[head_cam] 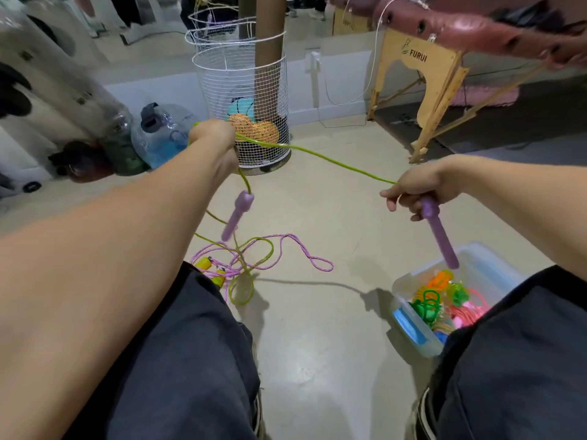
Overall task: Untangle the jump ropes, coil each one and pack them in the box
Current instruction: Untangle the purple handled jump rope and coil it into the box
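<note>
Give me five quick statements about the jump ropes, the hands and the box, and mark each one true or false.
1. The right hand grips a purple handle. True.
2. The green rope hangs slack between the hands. False: it runs taut from the left hand to the right hand.
3. The second purple handle dangles below the left hand. True.
4. The pink rope is already in the box. False: it lies on the floor, tangled with the green rope.
5. The box holds nothing. False: colourful items are inside.
</note>
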